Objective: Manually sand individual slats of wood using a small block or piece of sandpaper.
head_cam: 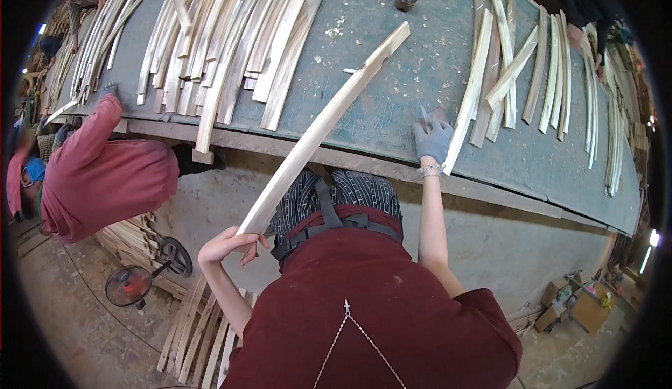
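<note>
A long pale wooden slat (320,132) slants over the table's front edge, its near end at my bare left hand (236,244). My fingers and thumb are round that end. The slat's far end carries a darker, rough patch and reaches over the table. My right hand (433,134), in a grey glove, is low over the tabletop near the front edge. By its fingers lie a slim pale piece (423,111) and a small brownish piece (438,113); whether the hand grips either is unclear. Just right of it, another slat (470,92) lies on the table.
The green-topped table (378,105) bears wood shavings and a small dark bowl (406,0). Many slats (231,37) lie at left, more (548,74) at right. A co-worker in a red top (105,179) stands at left, another person (583,11) at far right. A fan (128,286) stands behind left.
</note>
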A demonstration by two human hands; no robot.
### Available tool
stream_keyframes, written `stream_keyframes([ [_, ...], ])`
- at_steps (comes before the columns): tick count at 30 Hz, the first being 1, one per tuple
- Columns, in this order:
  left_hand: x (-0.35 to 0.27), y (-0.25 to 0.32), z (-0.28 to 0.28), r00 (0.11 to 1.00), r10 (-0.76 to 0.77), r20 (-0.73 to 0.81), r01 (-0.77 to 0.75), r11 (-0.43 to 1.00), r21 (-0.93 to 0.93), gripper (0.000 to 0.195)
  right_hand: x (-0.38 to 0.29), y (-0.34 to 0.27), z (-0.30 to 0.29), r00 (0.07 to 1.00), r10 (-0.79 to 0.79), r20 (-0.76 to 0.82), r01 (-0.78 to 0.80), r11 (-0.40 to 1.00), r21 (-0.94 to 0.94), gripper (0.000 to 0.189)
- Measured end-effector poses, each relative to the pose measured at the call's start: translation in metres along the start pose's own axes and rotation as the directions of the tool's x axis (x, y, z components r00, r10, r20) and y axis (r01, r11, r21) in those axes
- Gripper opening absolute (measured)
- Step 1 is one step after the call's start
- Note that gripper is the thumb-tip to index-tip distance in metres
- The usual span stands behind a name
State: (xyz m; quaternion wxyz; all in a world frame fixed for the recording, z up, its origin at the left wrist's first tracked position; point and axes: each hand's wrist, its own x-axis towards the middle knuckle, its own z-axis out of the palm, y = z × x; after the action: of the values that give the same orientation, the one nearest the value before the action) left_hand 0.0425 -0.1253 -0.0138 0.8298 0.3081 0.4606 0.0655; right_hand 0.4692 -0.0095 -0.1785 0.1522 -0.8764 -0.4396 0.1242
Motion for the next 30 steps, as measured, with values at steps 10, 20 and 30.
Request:
stream_keyframes([
  [10, 0.006, 0.009, -0.004, 0.998, 0.037, -0.045, -0.032, 0.994, 0.108, 0.04, 0.004, -0.028, -0.019, 0.898, 0.421, 0.126, -0.412, 0.907, -0.092, 0.067],
  [20, 0.002, -0.003, -0.002, 0.926, 0.084, -0.369, -0.032, 0.989, 0.143, 0.03, -0.007, 0.004, -0.013, 0.962, 0.271, -0.032, -0.273, 0.955, -0.114, 0.081],
  [30, -0.058, -0.013, -0.012, 0.768, 0.201, -0.608, -0.17, 0.979, 0.109, 0.015, 0.027, 0.047, -0.012, 0.966, 0.051, 0.253, -0.113, 0.965, 0.236, 0.076],
])
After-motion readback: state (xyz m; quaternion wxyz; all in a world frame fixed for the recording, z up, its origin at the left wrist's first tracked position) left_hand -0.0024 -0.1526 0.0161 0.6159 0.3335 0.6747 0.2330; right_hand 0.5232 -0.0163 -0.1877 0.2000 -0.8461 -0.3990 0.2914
